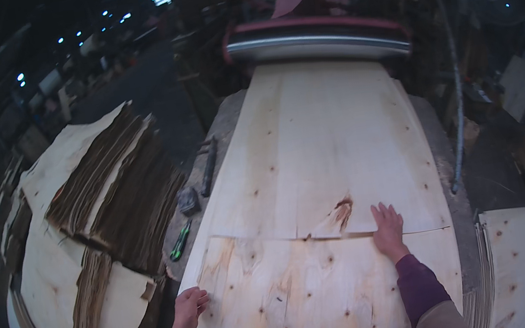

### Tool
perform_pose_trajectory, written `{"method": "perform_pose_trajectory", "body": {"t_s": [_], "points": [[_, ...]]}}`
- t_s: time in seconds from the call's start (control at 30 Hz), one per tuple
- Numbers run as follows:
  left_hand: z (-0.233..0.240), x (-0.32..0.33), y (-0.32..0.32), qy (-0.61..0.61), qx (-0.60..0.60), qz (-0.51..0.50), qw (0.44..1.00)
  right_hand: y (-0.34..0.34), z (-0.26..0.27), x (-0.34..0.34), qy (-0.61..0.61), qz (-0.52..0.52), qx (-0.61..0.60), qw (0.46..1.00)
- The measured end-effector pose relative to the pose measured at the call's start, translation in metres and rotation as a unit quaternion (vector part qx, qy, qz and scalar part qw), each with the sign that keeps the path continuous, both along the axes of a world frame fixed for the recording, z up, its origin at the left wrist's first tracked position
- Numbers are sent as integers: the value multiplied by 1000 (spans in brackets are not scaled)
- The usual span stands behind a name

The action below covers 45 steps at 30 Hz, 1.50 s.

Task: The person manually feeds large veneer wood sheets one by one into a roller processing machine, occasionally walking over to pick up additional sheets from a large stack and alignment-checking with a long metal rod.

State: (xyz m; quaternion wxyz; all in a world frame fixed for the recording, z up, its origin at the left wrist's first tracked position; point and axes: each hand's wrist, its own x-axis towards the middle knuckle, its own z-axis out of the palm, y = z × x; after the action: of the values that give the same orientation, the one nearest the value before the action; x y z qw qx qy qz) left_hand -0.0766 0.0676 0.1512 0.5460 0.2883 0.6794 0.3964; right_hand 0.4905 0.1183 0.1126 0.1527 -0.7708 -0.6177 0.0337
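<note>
A long sheet of pale wood veneer (341,141) lies in front of me, its far end by a metal roller (316,45). Across its near part lies a shorter, knotty veneer piece (288,294), whose far edge meets a torn brown knot hole (343,210). My left hand (190,309) has its fingers curled at the left edge of the veneer, seemingly pinching it. Flat on the veneer, near the right part of the seam, rests my right hand (389,230), fingers apart and holding nothing.
A green utility knife (181,241), a dark block (188,200) and a dark bar-like tool (209,167) lie on the worktable's left edge. Stacks of veneer (46,260) stand at the left, more veneer (522,257) at the right. A hose (459,107) hangs at the right.
</note>
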Motion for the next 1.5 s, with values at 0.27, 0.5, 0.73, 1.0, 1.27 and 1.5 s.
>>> {"method": "perform_pose_trajectory", "body": {"t_s": [0.27,0.5,0.73,1.0,1.27,1.5], "points": [[-74,-13,2,344,5,-68,937,97,-6,-1,-6,-36,15,999],[-67,-19,18,441,-2,-102,891,-57,-30,-57,-15,50,87,995],[-34,-69,32,112,-39,-99,988,-252,4,-105,49,72,13,996],[22,-62,-4,83,-44,-265,960,-304,27,-150,51,31,-45,997],[118,-34,-13,-228,132,-177,948,-309,62,-131,13,62,-42,997],[95,-45,-36,-107,-23,-151,982,-309,49,-125,24,-19,10,999]]}}
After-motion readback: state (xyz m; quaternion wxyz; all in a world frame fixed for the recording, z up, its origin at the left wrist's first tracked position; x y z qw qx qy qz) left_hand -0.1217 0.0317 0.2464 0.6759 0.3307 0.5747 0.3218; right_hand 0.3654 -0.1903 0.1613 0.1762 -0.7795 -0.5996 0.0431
